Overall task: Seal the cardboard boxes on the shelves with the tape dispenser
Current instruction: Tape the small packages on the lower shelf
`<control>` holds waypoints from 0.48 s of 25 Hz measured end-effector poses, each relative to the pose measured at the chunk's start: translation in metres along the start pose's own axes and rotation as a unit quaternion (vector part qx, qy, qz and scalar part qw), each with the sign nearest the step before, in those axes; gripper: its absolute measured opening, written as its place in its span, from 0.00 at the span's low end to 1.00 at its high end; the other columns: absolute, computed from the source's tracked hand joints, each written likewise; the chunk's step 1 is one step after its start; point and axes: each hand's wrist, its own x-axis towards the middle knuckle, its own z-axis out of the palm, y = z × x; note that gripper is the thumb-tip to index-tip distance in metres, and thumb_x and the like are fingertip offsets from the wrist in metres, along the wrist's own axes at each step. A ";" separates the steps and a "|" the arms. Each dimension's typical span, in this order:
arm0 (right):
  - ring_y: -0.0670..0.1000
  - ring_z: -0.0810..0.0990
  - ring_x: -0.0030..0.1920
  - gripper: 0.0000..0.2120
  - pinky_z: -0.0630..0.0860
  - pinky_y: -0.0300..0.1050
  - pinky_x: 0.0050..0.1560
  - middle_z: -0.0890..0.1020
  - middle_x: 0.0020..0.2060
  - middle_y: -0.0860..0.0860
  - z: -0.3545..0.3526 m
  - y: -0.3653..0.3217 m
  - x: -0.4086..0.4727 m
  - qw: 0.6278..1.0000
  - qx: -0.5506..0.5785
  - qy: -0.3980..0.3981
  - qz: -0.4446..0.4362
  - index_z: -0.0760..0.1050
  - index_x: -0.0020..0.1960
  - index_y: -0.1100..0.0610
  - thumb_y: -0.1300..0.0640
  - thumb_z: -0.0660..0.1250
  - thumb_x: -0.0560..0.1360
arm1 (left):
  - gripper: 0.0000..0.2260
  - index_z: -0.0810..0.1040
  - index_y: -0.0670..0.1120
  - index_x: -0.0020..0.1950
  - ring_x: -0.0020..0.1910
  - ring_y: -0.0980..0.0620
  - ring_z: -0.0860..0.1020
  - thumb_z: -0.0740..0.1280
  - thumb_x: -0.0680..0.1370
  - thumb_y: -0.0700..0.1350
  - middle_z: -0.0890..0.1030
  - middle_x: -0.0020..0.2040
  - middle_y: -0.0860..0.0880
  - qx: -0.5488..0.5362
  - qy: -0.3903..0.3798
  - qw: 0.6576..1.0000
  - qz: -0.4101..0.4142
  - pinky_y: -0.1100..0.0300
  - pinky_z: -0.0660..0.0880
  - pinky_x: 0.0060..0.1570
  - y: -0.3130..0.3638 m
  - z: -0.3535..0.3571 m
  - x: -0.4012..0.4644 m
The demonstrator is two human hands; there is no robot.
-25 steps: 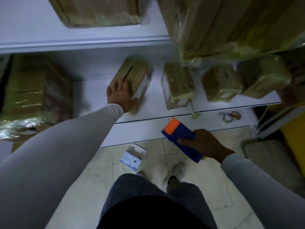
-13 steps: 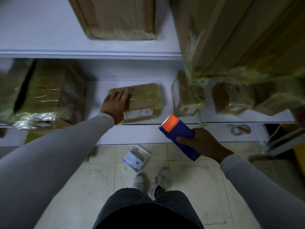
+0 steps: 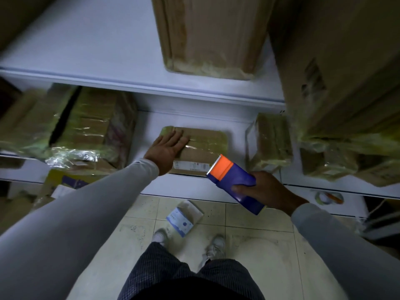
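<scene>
Boxes (image 3: 200, 148) are brown cardboard under yellowish glossy tape. The dispenser (image 3: 234, 185) is dark blue with an orange head. Shelves (image 3: 129, 83) are white, sleeves (image 3: 86, 204) pale grey, trousers (image 3: 190, 276) dark check, floor (image 3: 249, 215) cream tile.

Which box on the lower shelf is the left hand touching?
The flat cardboard box at the shelf's middle: the left hand rests on its top. It alone shows a white label on its front; the neighbouring boxes go untouched.

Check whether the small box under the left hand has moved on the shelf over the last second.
Yes. The small box stood on end, deep on the lower shelf; it now lies flat at the front edge, under the left hand.
</scene>
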 end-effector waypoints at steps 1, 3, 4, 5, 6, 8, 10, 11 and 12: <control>0.56 0.84 0.42 0.19 0.79 0.55 0.47 0.85 0.40 0.57 0.004 -0.007 0.003 1.000 0.010 0.006 0.004 0.82 0.47 0.60 0.44 0.76 0.70 | 0.41 0.42 0.52 0.78 0.77 0.46 0.44 0.66 0.73 0.42 0.43 0.79 0.46 -0.010 0.001 1.000 0.010 0.49 0.46 0.74 -0.001 -0.001 -0.001; 0.57 0.84 0.43 0.18 0.77 0.51 0.44 0.85 0.40 0.56 0.015 -0.020 0.006 0.999 0.026 0.012 0.013 0.81 0.46 0.59 0.44 0.76 0.69 | 0.43 0.45 0.50 0.78 0.77 0.45 0.46 0.69 0.73 0.50 0.46 0.79 0.45 -0.050 0.028 0.998 0.033 0.47 0.47 0.74 -0.002 -0.004 -0.005; 0.57 0.84 0.43 0.18 0.77 0.50 0.43 0.85 0.40 0.56 0.021 -0.026 0.008 0.999 0.026 0.011 0.015 0.81 0.46 0.59 0.44 0.76 0.69 | 0.40 0.49 0.48 0.78 0.77 0.45 0.49 0.69 0.73 0.52 0.50 0.78 0.44 -0.078 0.063 0.994 0.046 0.47 0.48 0.74 -0.002 -0.006 -0.006; 0.57 0.84 0.43 0.19 0.77 0.50 0.43 0.85 0.40 0.56 0.026 -0.032 0.010 1.000 0.020 0.009 0.017 0.81 0.46 0.59 0.43 0.76 0.68 | 0.36 0.55 0.46 0.77 0.76 0.44 0.54 0.68 0.75 0.53 0.56 0.77 0.43 -0.108 0.102 0.987 0.065 0.47 0.50 0.74 -0.004 -0.010 -0.007; 0.57 0.84 0.42 0.22 0.77 0.50 0.43 0.85 0.40 0.57 0.031 -0.038 0.011 1.000 0.016 0.011 0.019 0.80 0.47 0.60 0.42 0.76 0.68 | 0.31 0.61 0.45 0.75 0.75 0.43 0.58 0.67 0.76 0.51 0.61 0.75 0.42 -0.138 0.138 0.976 0.094 0.48 0.52 0.74 -0.008 -0.016 -0.007; 0.58 0.84 0.42 0.28 0.76 0.49 0.42 0.85 0.41 0.59 0.035 -0.049 0.014 0.999 0.020 0.027 0.015 0.79 0.49 0.63 0.39 0.75 0.65 | 0.22 0.69 0.42 0.71 0.71 0.44 0.65 0.65 0.78 0.46 0.69 0.71 0.42 -0.213 0.168 0.950 0.151 0.56 0.56 0.71 -0.015 -0.025 -0.007; 0.55 0.84 0.40 0.29 0.76 0.45 0.39 0.85 0.39 0.57 0.035 -0.058 0.016 0.999 0.022 0.031 0.011 0.79 0.48 0.62 0.37 0.74 0.63 | 0.17 0.72 0.41 0.68 0.66 0.44 0.71 0.63 0.80 0.42 0.74 0.66 0.42 -0.308 0.123 0.927 0.176 0.63 0.61 0.65 -0.019 -0.033 -0.011; 0.52 0.84 0.39 0.27 0.75 0.41 0.37 0.85 0.38 0.54 0.035 -0.062 0.015 0.999 0.026 0.028 0.010 0.80 0.47 0.60 0.37 0.75 0.63 | 0.16 0.72 0.40 0.67 0.63 0.45 0.73 0.62 0.80 0.40 0.76 0.64 0.42 -0.358 0.086 0.912 0.180 0.63 0.65 0.62 -0.020 -0.036 -0.014; 0.48 0.84 0.37 0.22 0.74 0.35 0.34 0.86 0.37 0.50 0.034 -0.067 0.016 0.999 0.032 0.025 0.004 0.81 0.45 0.55 0.38 0.75 0.63 | 0.15 0.72 0.40 0.67 0.61 0.47 0.75 0.60 0.80 0.39 0.77 0.63 0.43 -0.409 0.051 0.892 0.185 0.64 0.67 0.61 -0.020 -0.038 -0.018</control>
